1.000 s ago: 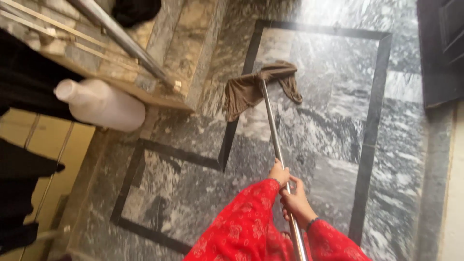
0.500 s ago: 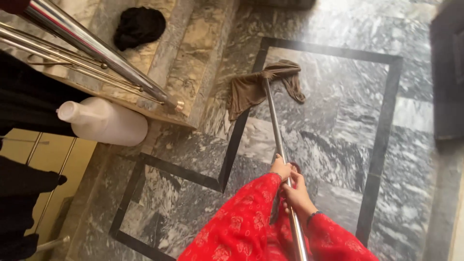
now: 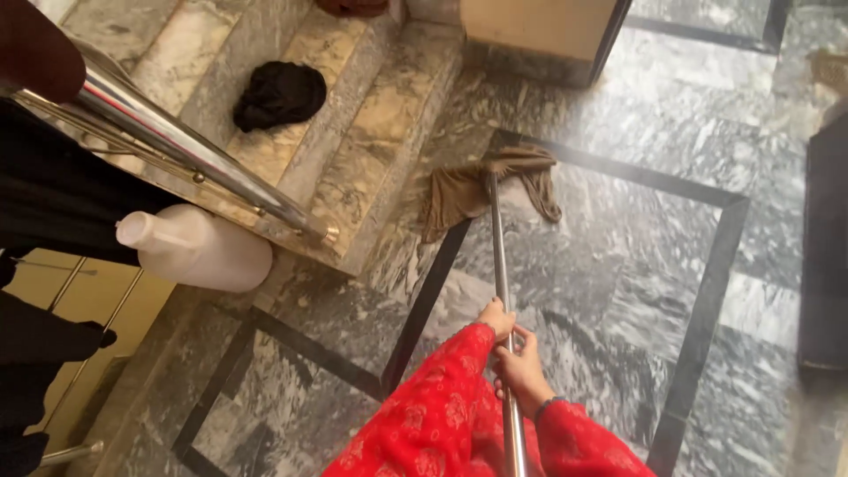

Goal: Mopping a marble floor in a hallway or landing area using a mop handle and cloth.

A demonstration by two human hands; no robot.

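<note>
Hands in red patterned sleeves clench a long metal mop pole [image 3: 499,265] low in the head view. The left hand [image 3: 497,320] wraps the shaft higher up, and the right hand [image 3: 523,375] closes on it just below, the two nearly touching. The pole runs away from the person across the floor to a brown cloth [image 3: 490,187] bunched around its far end. That cloth lies on the grey marble floor [image 3: 654,265], just beside the bottom of the stone steps [image 3: 371,150] and touching the dark inlaid border [image 3: 698,336] that frames the floor panel. A black cloth [image 3: 280,94] sits crumpled on a higher step, well apart from the brown one. To the left, a shiny metal handrail [image 3: 194,150] slants down to the foot of the steps, and a white plastic bottle [image 3: 199,249] lies on its side just beneath it. Dark fabric fills the left edge of the view.
</note>
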